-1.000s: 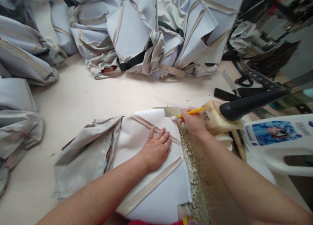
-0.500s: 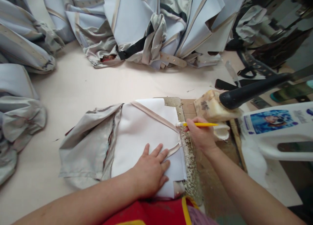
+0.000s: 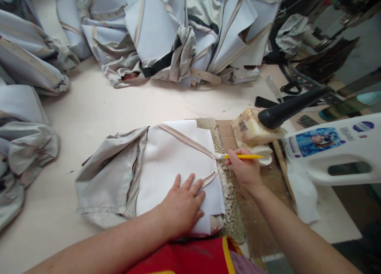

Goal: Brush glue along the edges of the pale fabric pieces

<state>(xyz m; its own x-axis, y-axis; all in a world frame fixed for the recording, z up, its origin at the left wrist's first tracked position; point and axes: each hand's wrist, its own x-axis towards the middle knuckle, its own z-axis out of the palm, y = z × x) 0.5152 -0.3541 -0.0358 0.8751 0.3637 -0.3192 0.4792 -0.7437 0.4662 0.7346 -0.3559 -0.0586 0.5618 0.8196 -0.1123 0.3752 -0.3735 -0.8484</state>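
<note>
A white panel [image 3: 175, 159] with two beige straps and grey fabric [image 3: 111, 175] on its left side lies flat before me. My left hand [image 3: 183, 206] rests on the panel's lower part, fingers spread. In my right hand [image 3: 244, 169] is a yellow brush [image 3: 244, 156], held in a pinch. Its bristles touch the panel's right edge, at the end of the upper strap. Under that edge is a board [image 3: 230, 202] crusted with dried residue.
Piles of white and grey pieces [image 3: 163, 36] lie along the back and left of the table [image 3: 89, 103]. Right of the board stand a stained yellowish container [image 3: 253, 127] with a black handle and a white jug [image 3: 351, 147]. A phone-like black object [image 3: 264, 102] lies behind them.
The brush tip has moved slightly down along the panel's right edge with my right hand. My left hand stays on the panel. The view has shifted a little to the right.
</note>
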